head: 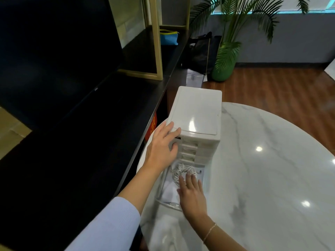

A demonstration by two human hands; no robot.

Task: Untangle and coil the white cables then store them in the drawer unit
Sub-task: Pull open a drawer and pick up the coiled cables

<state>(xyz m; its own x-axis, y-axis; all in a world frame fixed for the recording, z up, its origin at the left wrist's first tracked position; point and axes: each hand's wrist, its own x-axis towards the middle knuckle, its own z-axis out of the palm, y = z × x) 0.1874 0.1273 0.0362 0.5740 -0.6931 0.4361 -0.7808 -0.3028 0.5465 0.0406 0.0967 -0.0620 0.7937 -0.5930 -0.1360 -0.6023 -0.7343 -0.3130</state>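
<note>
The white cables [183, 172] lie coiled inside the pulled-out bottom drawer [164, 189] of the drawer unit [196, 113] on the marble tabletop [262, 178]. The right hand [193, 195] presses them with straight fingers [188, 178]. The left hand [162, 147] rests with spread fingers on the unit's top corner.

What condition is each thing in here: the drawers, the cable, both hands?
Drawer unit: upright on the marble table.
Bottom drawer: pulled out, open.
Upper drawers: pushed in.
White cable: coiled, lying in the open drawer.
Left hand: flat against the unit's front corner.
Right hand: fingers straight, pressing the coil.
</note>
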